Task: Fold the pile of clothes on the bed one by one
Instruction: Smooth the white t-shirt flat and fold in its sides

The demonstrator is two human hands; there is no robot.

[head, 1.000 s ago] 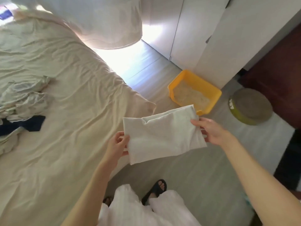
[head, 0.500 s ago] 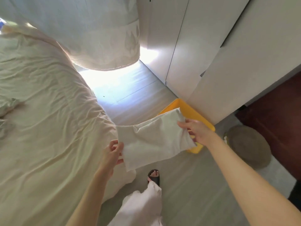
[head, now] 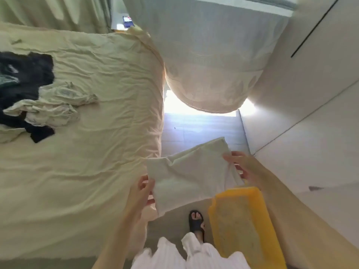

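The person is standing beside the bed [head: 97, 171] and holding a folded white garment [head: 190, 175] in the air, off the bed's near corner and above the floor [head: 202, 131].

- Left hand [head: 142, 193]: it is gripping the garment's left edge, with the thumb on top and the fingers [head: 150, 200] curled underneath.
- Right hand [head: 244, 166]: it is pinching the garment's right edge, with the fingers clamped on the cloth.

The pile of clothes [head: 33, 98] is lying on the bed's far left side, well apart from the held garment. It is showing dark items and pale crumpled items mixed together.

A yellow tray [head: 258, 200] is sitting on the floor just below the garment's right corner. It is holding a tan granular fill, possibly litter; blur is preventing a firm reading.

A foot in a black sandal [head: 197, 222] is standing just beside the tray's left wall. A pale curtain [head: 209, 65] is hanging beyond the bed.
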